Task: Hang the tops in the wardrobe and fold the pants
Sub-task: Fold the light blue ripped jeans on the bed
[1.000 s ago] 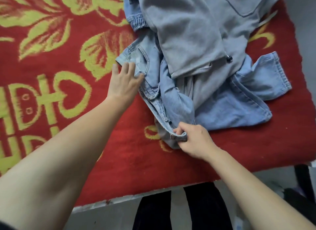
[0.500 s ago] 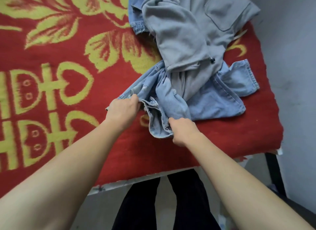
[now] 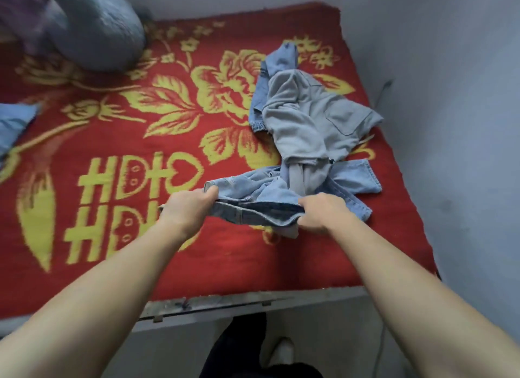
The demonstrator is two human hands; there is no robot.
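Light blue jeans (image 3: 253,192) lie crumpled on the red blanket (image 3: 112,141) of the bed. My left hand (image 3: 187,209) grips one end of their waistband and my right hand (image 3: 318,213) grips the other end, stretching the band between them just above the blanket. A grey garment with a pocket (image 3: 312,118) lies across the jeans' legs and hides part of them. One jeans leg hem (image 3: 357,178) sticks out to the right.
A grey-blue pillow (image 3: 98,31) sits at the bed's far left corner. Blue fabric (image 3: 14,124) shows at the left edge. A grey wall (image 3: 450,96) runs along the bed's right side. The bed's front edge (image 3: 225,304) is just before my legs.
Both hands have pulled the jeans' waistband toward the bed's front edge and spread it wide. The view has drawn back, showing more of the bed.
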